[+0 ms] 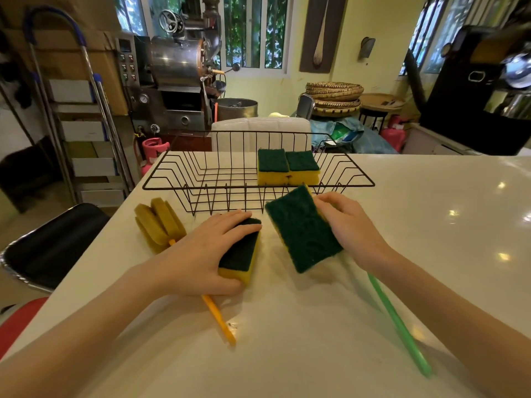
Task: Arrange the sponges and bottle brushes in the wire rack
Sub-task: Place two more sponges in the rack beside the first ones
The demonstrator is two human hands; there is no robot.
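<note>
From the head camera, the black wire rack (218, 179) stood just beyond both hands, its long axis running left to right across the glossy white worktop (431, 225). Two yellow sponges with dark green scouring tops (288, 167) already sat side by side in its right part.

The right hand (349, 225) gripped a third green-topped yellow sponge (303, 229) by its right edge, fingers closed on it, the sponge tilted up and its far corner almost at the rack's near rim. This hand was the nearer to the rack (judging by that corner), so a short push away would seat it.

The left hand (212, 248) lay curled over a fourth green-and-yellow sponge (242, 251) resting flat on the worktop, long axis pointing away towards the rack.

An ochre foam bottle brush with an orange handle (159, 222) lay left, its handle passing under the left hand. A green brush handle (399, 326) ran out from beneath the right hand; its head was hidden.

Beyond stood a cluttered room with a steel roasting machine (175, 64) and barred windows (250, 30).
</note>
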